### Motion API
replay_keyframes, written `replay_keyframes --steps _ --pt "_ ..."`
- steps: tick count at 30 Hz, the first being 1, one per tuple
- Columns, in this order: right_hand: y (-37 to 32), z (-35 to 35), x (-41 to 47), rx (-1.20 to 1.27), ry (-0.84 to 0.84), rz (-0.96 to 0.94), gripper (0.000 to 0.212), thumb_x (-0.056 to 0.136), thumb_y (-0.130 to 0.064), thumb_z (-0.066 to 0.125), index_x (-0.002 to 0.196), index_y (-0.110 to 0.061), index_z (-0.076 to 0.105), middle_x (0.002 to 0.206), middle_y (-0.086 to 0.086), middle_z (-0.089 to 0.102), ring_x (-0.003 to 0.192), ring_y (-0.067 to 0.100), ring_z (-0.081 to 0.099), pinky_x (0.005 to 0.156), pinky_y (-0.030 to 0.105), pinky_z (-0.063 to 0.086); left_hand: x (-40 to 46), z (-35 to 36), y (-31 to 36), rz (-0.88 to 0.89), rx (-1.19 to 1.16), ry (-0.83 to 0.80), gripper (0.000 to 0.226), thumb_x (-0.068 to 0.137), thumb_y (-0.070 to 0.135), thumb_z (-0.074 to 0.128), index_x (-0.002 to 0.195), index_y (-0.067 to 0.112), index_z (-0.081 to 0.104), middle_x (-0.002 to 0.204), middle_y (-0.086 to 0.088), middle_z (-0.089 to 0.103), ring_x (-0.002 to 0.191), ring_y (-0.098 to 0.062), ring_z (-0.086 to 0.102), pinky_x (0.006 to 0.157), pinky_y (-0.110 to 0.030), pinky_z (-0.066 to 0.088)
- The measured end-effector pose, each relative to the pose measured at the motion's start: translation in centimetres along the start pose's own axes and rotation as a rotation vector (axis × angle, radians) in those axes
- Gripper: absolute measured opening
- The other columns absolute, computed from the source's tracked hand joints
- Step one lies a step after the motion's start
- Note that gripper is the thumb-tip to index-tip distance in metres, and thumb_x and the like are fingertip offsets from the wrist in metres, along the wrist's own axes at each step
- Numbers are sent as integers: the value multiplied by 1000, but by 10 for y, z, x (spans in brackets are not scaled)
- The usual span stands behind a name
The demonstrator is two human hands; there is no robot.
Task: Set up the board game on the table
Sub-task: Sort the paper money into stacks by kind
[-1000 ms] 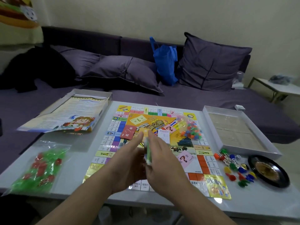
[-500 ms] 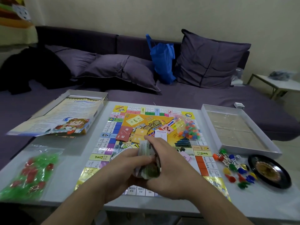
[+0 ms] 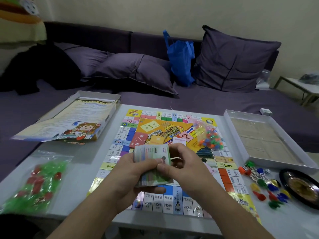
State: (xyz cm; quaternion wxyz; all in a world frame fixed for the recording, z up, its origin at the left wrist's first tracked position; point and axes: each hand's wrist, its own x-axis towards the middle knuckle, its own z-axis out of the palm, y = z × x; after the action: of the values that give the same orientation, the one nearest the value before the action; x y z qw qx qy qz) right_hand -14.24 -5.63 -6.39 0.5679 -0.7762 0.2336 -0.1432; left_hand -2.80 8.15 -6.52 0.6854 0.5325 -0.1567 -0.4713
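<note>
Both forearms come in over the near edge of the table [image 3: 82, 192], and the two hands meet above the near-middle part of the game board [image 3: 172, 202]. The left hand [image 3: 131, 176] grips a thick stack of play money [image 3: 151, 157] from the left, fingers curled beneath it and thumb lying across the top note. The right hand [image 3: 188, 164] holds the stack's right end, thumb pressed on the top note and fingers curled round the far side – how those fingers lie behind the notes cannot be told.

At the near left corner lies a clear bag of green and red pieces [image 3: 34, 183]. Near the right edge, loose coloured pawns [image 3: 265, 188] are scattered just beside the board, with a black round dish [image 3: 303, 187] touching the scatter on its right.

The board lies flat across the middle of the table, reaching the far edge. On its centre lie a red card deck [image 3: 138, 139] and an orange one [image 3: 157, 140], and toward its far right corner a clear bag of small coloured pieces [image 3: 208, 135].

At the far left corner the box lid [image 3: 96, 100] hangs over the edge, an illustrated rules sheet [image 3: 72, 121] lying across it. Along the far right edge sits the open white box tray [image 3: 259, 135].

Behind the table – a purple sofa [image 3: 215, 102] with cushions and a blue bag [image 3: 181, 61]
</note>
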Motion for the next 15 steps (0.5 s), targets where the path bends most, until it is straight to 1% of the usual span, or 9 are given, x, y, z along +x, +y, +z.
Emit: replay_keyframes --steps 1,4,6,8,11,13,15 --pt "2 2 1 27 10 17 31 90 -17 82 115 -29 68 106 -7 75 100 13 72 81 31 64 0 -1 -1 5 -12 29 33 90 10 75 121 1 69 108 -25 76 92 -41 77 55 -40 64" --pt "1 5 3 93 64 33 18 92 -16 80 107 -23 73 98 -3 77 92 14 74 71 29 63 0 -2 -1 7 -54 71 38 87 12 77 122 0 69 108 -26 76 92 -42 77 54 -38 63" --pt "2 5 3 134 121 26 9 93 -15 78 100 -19 74 89 -2 76 81 13 75 63 29 61 -1 -1 1 11 -84 68 36 88 10 74 122 0 68 109 -27 76 94 -42 77 56 -40 65" --pt "2 4 4 140 162 22 3 94 -15 78 94 -15 75 80 0 75 68 11 71 58 30 58 -1 -1 1 15 -93 72 33 91 6 71 123 -2 66 109 -26 76 96 -42 76 59 -42 65" --pt "4 2 3 132 181 38 6 94 -15 78 90 -13 75 74 2 73 60 12 64 55 30 55 -1 -1 0 30 -62 119 33 90 1 71 122 -4 64 107 -25 76 93 -42 77 57 -42 65" --pt "5 2 3 133 184 53 7 94 -16 77 89 -13 75 75 5 74 59 13 62 53 30 53 -2 -1 0 34 -48 149 34 89 0 73 121 -3 64 106 -25 77 91 -41 77 56 -42 65" --pt "6 3 3 133 201 80 13 96 -20 75 87 -11 76 77 11 73 57 15 59 49 29 48 -2 -2 2 31 -31 169 33 89 -1 73 120 -5 63 103 -24 77 89 -42 78 56 -42 65"
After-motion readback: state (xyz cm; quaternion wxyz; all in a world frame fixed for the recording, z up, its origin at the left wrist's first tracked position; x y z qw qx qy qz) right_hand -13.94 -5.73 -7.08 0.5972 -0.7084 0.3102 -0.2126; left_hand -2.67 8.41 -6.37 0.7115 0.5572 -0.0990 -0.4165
